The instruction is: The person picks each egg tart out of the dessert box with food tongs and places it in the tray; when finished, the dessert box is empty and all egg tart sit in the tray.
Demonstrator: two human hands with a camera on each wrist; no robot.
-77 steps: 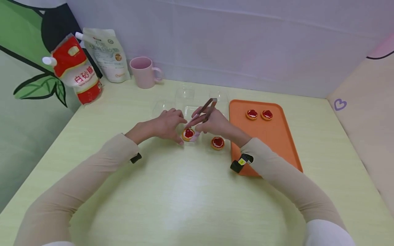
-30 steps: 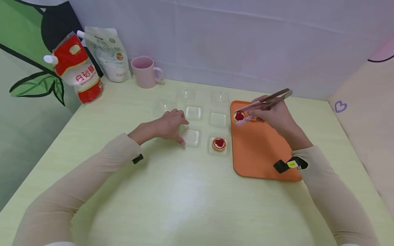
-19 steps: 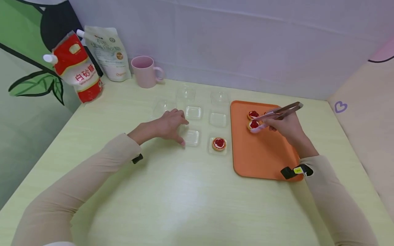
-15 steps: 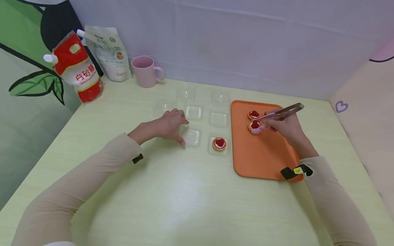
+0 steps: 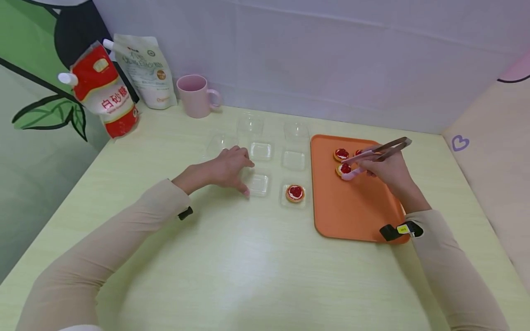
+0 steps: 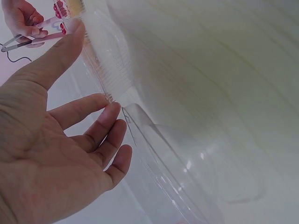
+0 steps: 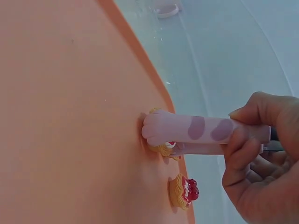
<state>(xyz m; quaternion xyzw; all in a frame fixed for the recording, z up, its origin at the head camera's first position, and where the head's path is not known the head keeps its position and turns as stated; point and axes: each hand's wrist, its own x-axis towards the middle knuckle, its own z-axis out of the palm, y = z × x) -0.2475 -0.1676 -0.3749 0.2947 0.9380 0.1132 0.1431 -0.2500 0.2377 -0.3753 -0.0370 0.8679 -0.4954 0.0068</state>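
Note:
My right hand (image 5: 387, 168) grips pink tongs (image 5: 378, 152) with paw-shaped tips and a metal bend at the back. The tips are around a small red-berry tart (image 5: 342, 169) on the orange tray (image 5: 352, 211). Two more tarts sit just behind it; one (image 5: 341, 154) shows plainly, the other is partly hidden by the tongs. My left hand (image 5: 227, 169) is beside a clear plastic container (image 5: 258, 185), thumb and fingers spread apart. In the left wrist view its fingertips are right at the container's edge. Another tart (image 5: 295, 193) sits in the clear container to the right.
Behind these are further clear containers (image 5: 294, 160), with raised lids (image 5: 296, 131). At the back left stand a pink mug (image 5: 194, 97), a white pouch (image 5: 149, 76) and a red-and-white sugar bag (image 5: 106, 94). A curtain hangs along the table's back edge.
The tongs have carried a tart from the container by my left hand rightwards onto the tray, in front of the two tarts there. My left hand has stayed almost still.

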